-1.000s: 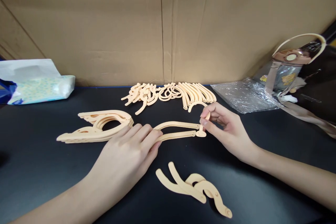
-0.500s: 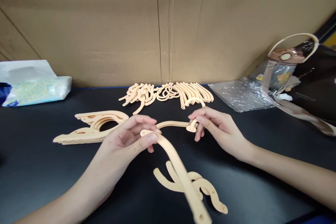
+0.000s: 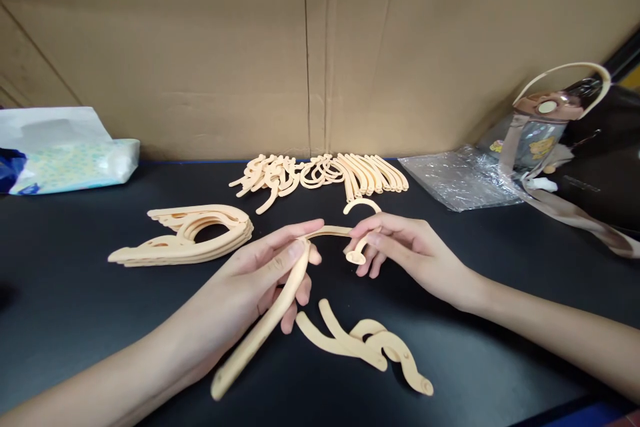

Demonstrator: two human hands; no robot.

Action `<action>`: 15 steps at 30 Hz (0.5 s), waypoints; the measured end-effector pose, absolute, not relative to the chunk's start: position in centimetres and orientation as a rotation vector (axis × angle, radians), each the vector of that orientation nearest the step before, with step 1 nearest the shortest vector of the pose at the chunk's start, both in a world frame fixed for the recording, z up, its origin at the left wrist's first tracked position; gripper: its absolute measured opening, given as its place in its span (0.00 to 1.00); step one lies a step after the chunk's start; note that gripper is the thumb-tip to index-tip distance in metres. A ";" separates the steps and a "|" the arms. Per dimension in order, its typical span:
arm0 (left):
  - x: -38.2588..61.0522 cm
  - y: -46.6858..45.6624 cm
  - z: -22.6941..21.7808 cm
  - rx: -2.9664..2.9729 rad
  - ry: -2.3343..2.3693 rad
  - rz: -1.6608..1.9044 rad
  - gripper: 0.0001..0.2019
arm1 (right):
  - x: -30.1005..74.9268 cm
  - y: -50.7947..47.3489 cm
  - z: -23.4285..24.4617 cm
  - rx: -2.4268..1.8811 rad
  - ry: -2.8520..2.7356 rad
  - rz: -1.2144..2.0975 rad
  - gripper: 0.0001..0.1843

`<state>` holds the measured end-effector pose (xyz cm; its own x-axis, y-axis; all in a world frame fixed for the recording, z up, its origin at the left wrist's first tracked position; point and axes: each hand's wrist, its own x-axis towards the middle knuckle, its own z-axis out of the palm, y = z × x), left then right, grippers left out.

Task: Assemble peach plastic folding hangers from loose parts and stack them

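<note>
My left hand pinches a peach plastic hanger arm that slants down toward me. My right hand grips the hook piece of the same folding hanger; a second arm runs between the two hands. Below the hands lie loose hanger parts on the black table. A stack of folded hangers rests to the left of my left hand.
A row of several hanger parts lies by the cardboard wall. A tissue pack sits far left. A clear plastic bag, a water bottle and a dark bag occupy the right.
My left hand has lifted one hanger arm off the table and swung it round toward me. The right hand keeps its hold on the hook end, shifted slightly left.
</note>
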<state>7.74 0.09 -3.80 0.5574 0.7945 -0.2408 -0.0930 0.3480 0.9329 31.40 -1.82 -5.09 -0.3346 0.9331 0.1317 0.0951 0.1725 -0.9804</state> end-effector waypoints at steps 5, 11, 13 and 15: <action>8.1 0.1 -3.8 1.259 0.872 0.567 0.20 | 31.2 -1.9 -4.9 -1.016 -1.610 1.319 0.17; 7.7 -0.8 -4.2 1.955 0.948 0.534 0.18 | 31.1 -2.0 -5.0 -0.971 -1.566 1.412 0.14; 7.4 -1.0 -4.4 2.253 0.976 0.558 0.13 | 31.0 -2.1 -5.0 -0.947 -1.572 1.436 0.15; 7.3 -1.1 -4.7 2.495 0.969 0.581 0.09 | 30.9 -2.3 -5.1 -0.927 -1.567 1.465 0.16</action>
